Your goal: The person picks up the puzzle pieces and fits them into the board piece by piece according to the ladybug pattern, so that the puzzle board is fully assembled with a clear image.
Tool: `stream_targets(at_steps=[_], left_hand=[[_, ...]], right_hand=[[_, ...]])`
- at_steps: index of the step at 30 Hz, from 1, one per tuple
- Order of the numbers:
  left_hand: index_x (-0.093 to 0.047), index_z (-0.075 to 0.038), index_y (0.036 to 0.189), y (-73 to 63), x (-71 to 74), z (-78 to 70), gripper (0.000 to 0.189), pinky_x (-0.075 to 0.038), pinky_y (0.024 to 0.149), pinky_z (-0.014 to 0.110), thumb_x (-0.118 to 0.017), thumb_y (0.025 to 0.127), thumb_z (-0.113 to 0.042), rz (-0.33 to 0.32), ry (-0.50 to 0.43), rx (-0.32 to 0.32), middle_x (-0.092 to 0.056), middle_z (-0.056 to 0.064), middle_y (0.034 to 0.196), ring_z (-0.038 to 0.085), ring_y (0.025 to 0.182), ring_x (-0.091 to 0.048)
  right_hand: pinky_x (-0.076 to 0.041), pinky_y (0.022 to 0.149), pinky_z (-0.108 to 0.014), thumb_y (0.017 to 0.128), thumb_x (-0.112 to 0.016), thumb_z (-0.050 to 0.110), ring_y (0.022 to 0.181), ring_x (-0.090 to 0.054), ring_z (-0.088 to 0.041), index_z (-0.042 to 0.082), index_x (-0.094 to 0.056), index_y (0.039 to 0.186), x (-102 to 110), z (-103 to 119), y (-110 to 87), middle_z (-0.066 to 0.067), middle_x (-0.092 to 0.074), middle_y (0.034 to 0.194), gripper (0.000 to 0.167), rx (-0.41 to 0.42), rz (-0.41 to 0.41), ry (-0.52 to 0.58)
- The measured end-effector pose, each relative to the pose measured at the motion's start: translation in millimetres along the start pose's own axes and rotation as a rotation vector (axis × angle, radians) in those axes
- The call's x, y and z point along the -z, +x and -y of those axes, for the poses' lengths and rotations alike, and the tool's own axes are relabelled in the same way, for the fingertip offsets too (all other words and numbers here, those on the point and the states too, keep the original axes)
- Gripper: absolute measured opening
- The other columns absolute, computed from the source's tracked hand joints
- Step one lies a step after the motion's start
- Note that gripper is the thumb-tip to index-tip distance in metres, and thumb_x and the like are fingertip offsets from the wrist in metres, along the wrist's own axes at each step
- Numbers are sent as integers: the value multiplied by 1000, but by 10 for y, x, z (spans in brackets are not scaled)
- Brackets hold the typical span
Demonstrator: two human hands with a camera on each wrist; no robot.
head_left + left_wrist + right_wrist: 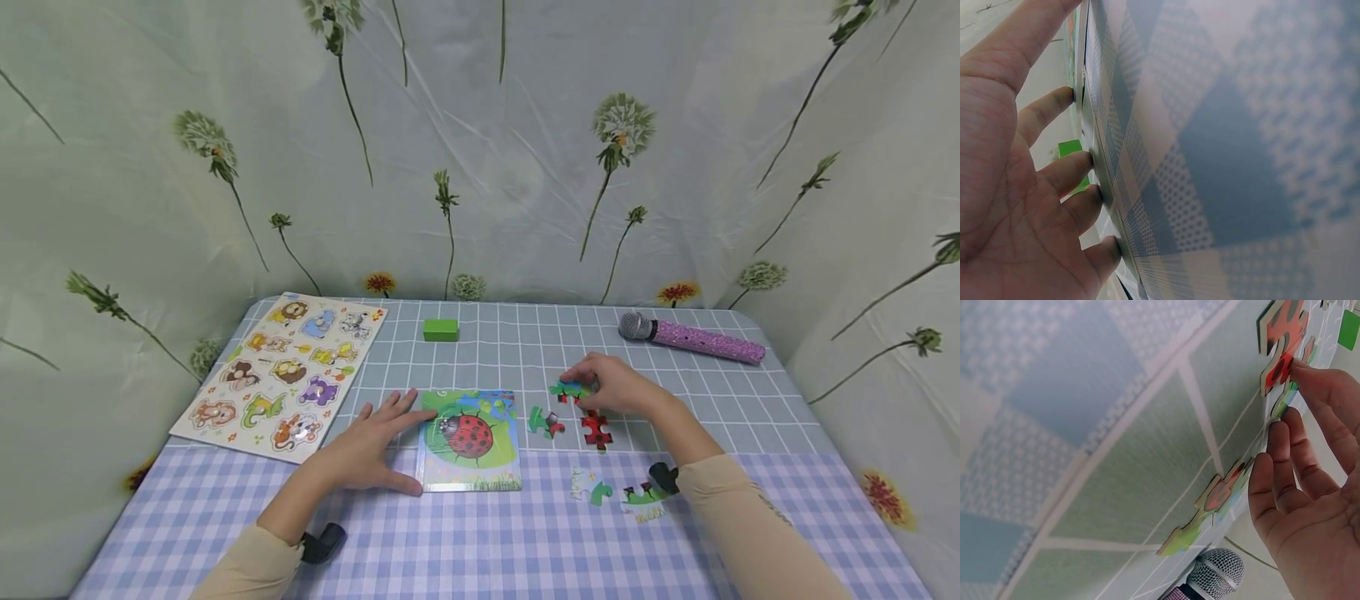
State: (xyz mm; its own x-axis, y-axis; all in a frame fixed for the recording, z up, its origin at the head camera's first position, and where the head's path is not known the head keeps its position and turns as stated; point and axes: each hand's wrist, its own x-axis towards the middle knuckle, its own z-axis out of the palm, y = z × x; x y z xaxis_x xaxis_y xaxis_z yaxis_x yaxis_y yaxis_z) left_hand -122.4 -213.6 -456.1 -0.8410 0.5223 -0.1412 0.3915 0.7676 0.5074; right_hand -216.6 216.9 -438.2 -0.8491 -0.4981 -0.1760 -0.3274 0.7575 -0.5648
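Fingers of L hand [375,448] spread apart, touched ladybug board [450,475] edge; R hand [617,387] pinched blue-green pc [572,389] btwn thumb + fingertips, nr red spotted pc [597,432].

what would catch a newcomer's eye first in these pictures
Most likely the ladybug picture near the middle, with its big red bug and the left hand at its left edge. Loose puzzle pieces lie to its right, with the right hand at one of them. The glittery purple microphone at the back right probably stands out next.
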Motion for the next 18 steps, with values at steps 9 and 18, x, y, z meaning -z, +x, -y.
stream_targets(at_steps=[9, 18], left_hand=[[-49, -26, 163, -7, 1, 7, 107, -12, 127, 80, -93, 72, -62, 5, 0, 6, -21, 19, 179, 50, 165, -18], [-49, -26, 162, -8, -1, 10, 107, -12, 127, 80, -93, 72, -62, 3, 5, 6, -22, 18, 179, 50, 165, -18]], right_hand=[[-51, 84, -32, 86, -86, 10, 95, -58, -16, 6, -77, 128, -9, -27, 5, -6, -70, 109, 44, 23, -10, -20], [-52, 81, -31, 84, -85, 12, 92, -58, -14, 4, -77, 128, -19, -48, 25, -4, -70, 105, 45, 29, -18, -43]])
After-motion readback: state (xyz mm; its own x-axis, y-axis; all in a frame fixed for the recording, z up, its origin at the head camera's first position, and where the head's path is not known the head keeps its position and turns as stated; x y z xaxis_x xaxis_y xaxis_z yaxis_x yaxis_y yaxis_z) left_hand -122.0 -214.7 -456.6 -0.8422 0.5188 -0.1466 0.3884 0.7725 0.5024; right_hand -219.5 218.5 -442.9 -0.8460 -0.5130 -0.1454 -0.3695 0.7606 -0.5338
